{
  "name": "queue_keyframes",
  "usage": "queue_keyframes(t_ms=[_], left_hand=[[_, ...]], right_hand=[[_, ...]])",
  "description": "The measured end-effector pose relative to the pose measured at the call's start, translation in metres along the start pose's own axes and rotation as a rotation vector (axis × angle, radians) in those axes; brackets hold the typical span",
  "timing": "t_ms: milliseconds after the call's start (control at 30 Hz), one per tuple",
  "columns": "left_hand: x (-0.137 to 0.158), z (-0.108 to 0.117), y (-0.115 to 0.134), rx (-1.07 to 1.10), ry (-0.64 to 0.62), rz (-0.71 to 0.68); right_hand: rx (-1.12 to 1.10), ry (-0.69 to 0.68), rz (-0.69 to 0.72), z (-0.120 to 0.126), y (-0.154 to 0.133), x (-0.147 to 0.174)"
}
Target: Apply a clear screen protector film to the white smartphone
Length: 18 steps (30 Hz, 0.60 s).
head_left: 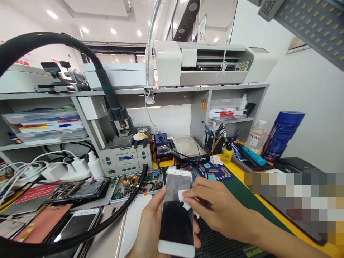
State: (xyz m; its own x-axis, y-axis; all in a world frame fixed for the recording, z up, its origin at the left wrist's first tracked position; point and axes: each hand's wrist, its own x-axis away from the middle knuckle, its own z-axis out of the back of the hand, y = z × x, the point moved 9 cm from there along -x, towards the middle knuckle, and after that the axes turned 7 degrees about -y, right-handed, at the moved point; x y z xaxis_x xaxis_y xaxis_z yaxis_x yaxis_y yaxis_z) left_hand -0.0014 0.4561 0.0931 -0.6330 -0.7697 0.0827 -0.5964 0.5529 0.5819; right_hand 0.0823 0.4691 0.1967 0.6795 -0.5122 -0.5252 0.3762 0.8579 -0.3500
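Note:
A white smartphone (177, 222) with a dark screen is held upright, tilted toward me, in my left hand (152, 222). The thumb presses its left edge and fingertips show at the right edge. My right hand (217, 208) pinches a small white wipe (183, 197) between thumb and fingers. The wipe touches the upper right part of the screen. Smeary, cloudy marks show on the upper half of the glass; the lower half looks dark and smooth. Below the phone lies a black perforated mat (217, 238).
A tray of small circuit parts (134, 186) sits left of the phone. A thick black hose (118, 218) arcs across the left side from a hot-air station (125, 161). Several phones (77, 225) lie at left. A yellow bottle (227, 154) and tool holder (215, 143) stand at back right.

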Motion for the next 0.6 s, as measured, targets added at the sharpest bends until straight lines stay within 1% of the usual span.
queue_keyframes(t_ms=[167, 300, 367, 400, 467, 533, 600], left_hand=[[-0.001, -0.005, -0.006, -0.032, -0.106, 0.088], [0.000, -0.007, -0.008, -0.013, -0.096, 0.128], [0.001, -0.006, -0.010, -0.010, -0.075, 0.151], [0.001, -0.006, -0.011, -0.014, -0.064, 0.162], [0.002, -0.005, -0.012, -0.033, -0.044, 0.181], [0.002, -0.004, -0.013, -0.033, -0.032, 0.195], [0.002, -0.005, -0.014, -0.009, -0.036, 0.205]], right_hand=[[-0.003, 0.070, -0.040, 0.009, 0.011, 0.000], [0.043, 0.127, -0.085, 0.020, 0.021, -0.002], [0.086, 0.135, -0.162, 0.029, 0.032, -0.003], [0.109, 0.122, -0.216, 0.035, 0.038, -0.003], [0.145, 0.048, -0.332, 0.046, 0.055, 0.001], [0.141, -0.093, -0.417, 0.053, 0.074, 0.009], [0.125, -0.211, -0.463, 0.059, 0.089, 0.019]])
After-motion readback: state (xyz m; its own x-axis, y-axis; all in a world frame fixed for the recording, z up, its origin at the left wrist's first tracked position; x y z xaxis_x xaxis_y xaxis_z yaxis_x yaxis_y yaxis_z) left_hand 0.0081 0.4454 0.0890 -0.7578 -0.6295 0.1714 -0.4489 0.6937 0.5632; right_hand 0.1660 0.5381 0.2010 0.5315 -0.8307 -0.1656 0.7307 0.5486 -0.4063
